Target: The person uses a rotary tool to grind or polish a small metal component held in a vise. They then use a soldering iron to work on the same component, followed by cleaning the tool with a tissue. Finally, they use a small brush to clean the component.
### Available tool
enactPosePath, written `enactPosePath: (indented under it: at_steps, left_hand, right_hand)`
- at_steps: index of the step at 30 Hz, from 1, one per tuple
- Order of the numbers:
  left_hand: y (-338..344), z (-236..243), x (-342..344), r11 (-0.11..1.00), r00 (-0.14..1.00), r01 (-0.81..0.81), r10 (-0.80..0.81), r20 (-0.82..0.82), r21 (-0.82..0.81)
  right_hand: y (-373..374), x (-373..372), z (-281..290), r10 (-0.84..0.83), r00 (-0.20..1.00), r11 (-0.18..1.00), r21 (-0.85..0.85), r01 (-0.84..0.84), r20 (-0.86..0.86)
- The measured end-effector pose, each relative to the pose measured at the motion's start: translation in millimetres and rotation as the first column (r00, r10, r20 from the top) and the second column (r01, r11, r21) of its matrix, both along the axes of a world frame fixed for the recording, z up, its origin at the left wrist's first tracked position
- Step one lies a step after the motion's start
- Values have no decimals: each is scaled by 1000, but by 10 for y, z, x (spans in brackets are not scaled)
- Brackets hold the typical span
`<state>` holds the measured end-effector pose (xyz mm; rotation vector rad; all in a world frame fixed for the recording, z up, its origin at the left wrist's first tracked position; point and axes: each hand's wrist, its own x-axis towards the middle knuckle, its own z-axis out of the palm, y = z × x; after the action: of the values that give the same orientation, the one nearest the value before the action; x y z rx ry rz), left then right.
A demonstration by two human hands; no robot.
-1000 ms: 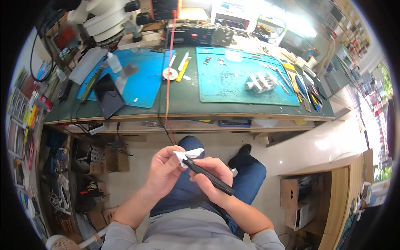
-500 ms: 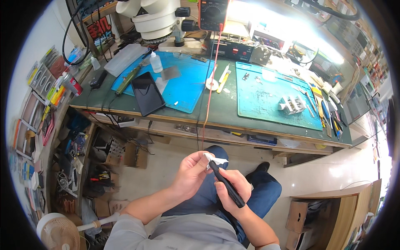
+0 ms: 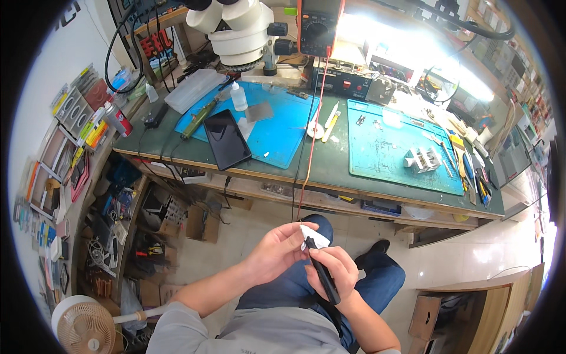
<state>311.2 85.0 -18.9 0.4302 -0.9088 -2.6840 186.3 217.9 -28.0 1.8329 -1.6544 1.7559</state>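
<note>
Above my lap, my left hand pinches a crumpled white tissue between thumb and fingers. My right hand is closed around a slim black stick-shaped tool, its upper end up against the tissue. What kind of tool it is, I cannot make out, as its tip is hidden by the tissue and fingers. Both hands are close together, in front of the bench edge. On the bench beyond lie a black tablet-like device and a metal clamp block.
The bench carries two blue mats, a microscope, a hanging multimeter, a white dropper bottle and several hand tools at right. Red and black leads hang past its front edge. A fan stands lower left; a wooden cabinet lower right.
My view has shifted, so the bench sits lower and further right. The tissue shows more of its white face around the tool's end. Both hands keep their hold.
</note>
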Motion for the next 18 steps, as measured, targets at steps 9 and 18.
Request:
enactPosePath:
  at_steps: [9,18]
  left_hand:
    - [-79,-110,140,910,992,-117,88,-90,-397]
    - [59,122,217,688,938,-343,283,-199,-640]
  right_hand:
    - [209,31,-28,337,816,880,150,-451,469]
    - [242,476,186,257,437,824,40,-565,862]
